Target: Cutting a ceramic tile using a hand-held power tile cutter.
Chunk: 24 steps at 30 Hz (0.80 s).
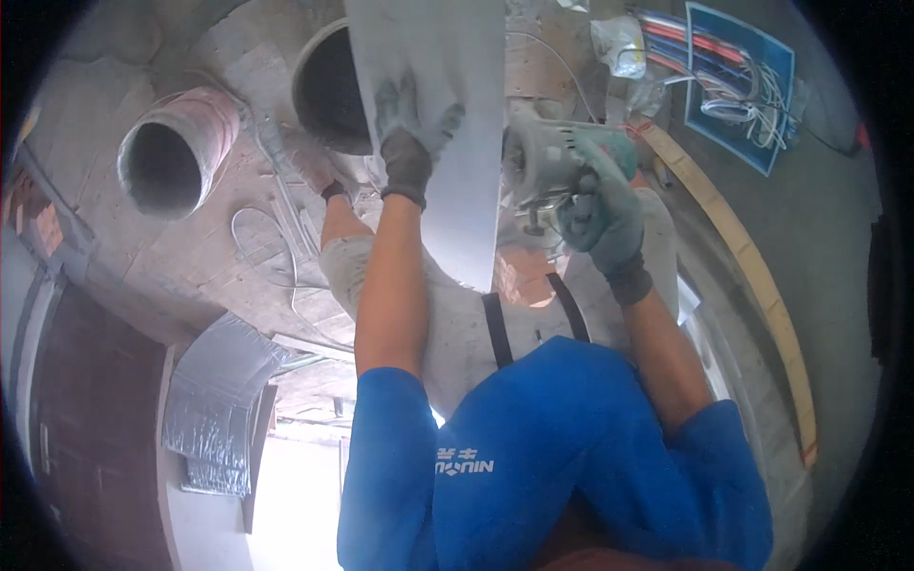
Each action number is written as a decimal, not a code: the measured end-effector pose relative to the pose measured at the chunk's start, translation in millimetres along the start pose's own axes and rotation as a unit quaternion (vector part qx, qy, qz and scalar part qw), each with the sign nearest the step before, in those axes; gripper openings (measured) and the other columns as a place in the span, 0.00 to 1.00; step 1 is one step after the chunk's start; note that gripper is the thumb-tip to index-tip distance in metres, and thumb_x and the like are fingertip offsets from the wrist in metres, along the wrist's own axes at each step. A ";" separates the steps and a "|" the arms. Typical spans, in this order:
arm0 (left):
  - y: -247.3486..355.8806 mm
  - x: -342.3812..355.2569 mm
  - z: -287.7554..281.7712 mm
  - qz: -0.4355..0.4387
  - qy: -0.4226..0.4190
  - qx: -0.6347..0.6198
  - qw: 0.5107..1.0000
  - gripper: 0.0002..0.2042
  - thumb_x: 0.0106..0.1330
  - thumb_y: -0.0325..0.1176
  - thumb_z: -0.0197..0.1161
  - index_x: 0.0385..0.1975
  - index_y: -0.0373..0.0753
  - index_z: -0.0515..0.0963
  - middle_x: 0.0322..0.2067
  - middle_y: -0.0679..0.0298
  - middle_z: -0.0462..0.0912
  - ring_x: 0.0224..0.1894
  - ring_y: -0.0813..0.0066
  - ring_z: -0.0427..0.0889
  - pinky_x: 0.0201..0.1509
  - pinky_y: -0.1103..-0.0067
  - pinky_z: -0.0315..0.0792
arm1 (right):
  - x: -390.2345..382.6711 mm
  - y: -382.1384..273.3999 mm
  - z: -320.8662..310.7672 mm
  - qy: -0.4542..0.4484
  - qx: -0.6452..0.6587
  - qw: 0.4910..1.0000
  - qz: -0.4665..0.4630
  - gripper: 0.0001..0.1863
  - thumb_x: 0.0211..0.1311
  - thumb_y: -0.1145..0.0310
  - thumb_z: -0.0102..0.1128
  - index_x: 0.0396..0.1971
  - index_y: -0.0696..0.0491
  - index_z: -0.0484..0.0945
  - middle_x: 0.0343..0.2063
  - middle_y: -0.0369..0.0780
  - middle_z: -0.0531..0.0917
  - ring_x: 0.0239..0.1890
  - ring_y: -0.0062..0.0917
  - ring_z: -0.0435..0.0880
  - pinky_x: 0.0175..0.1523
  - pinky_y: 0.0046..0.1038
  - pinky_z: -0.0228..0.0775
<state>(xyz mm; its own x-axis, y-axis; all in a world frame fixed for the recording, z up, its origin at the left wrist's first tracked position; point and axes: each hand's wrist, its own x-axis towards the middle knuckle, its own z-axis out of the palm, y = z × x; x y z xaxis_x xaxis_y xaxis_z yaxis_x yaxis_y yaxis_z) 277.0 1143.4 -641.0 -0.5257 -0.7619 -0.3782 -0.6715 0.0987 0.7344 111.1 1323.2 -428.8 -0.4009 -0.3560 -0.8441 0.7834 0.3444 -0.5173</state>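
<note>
A long pale grey slab runs from the top of the view down toward my lap. My left hand, in a dusty grey glove, lies flat on the slab with its fingers spread. At the slab's right edge sits a handheld power cutter with a grey metal front and a green body. My right hand, also gloved, is wrapped around the cutter. Where the cutter's blade meets the slab is hidden.
Two round buckets, one dark inside and one dusty pinkish, are at the left. A blue crate of cables lies at the upper right. A long curved wooden strip lies on the right. Loose cord trails on the dusty floor.
</note>
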 end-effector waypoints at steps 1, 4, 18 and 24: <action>-1.3 -9.2 1.3 -0.014 -0.029 0.005 0.999 0.51 0.55 0.63 0.71 0.74 0.39 0.61 0.72 0.37 0.58 0.76 0.40 0.55 0.78 0.58 0.51 | 0.7 -3.1 -10.6 -0.024 0.058 0.998 -0.025 0.19 0.76 0.56 0.53 0.56 0.54 0.75 0.36 0.32 0.80 0.32 0.16 0.78 0.39 0.19 0.74; 27.6 -37.0 -13.4 -0.037 -0.080 0.000 0.996 0.46 0.58 0.59 0.71 0.74 0.41 0.62 0.72 0.38 0.60 0.75 0.42 0.58 0.77 0.60 0.55 | -26.9 -25.0 -50.7 0.091 -0.002 0.994 -0.065 0.17 0.75 0.51 0.52 0.46 0.49 0.78 0.26 0.31 0.76 0.28 0.19 0.74 0.36 0.26 0.72; 24.2 -215.2 -56.0 -0.311 -0.113 -0.149 0.932 0.44 0.68 0.60 0.61 0.69 0.25 0.62 0.66 0.38 0.69 0.70 0.53 0.69 0.70 0.69 0.65 | -154.0 -130.1 -69.0 -0.039 0.256 0.959 -0.117 0.21 0.73 0.45 0.51 0.52 0.44 0.80 0.42 0.31 0.85 0.43 0.28 0.83 0.56 0.45 0.76; -73.0 -389.9 -14.5 -0.396 -0.091 -0.368 0.836 0.27 0.73 0.57 0.58 0.67 0.53 0.66 0.42 0.69 0.75 0.43 0.73 0.74 0.50 0.71 0.70 | -156.3 -126.0 -39.6 0.047 0.244 0.968 -0.032 0.21 0.74 0.42 0.46 0.39 0.44 0.79 0.17 0.29 0.69 0.23 0.22 0.70 0.46 0.34 0.75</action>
<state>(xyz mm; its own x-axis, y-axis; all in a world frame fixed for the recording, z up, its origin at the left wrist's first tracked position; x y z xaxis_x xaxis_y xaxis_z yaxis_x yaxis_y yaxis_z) 538.7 1424.0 -539.0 -0.1843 -0.2856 -0.9405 -0.3775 -0.8629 0.3360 56.3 1369.9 -237.3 -0.4787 -0.2753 -0.8337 0.8778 -0.1353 -0.4594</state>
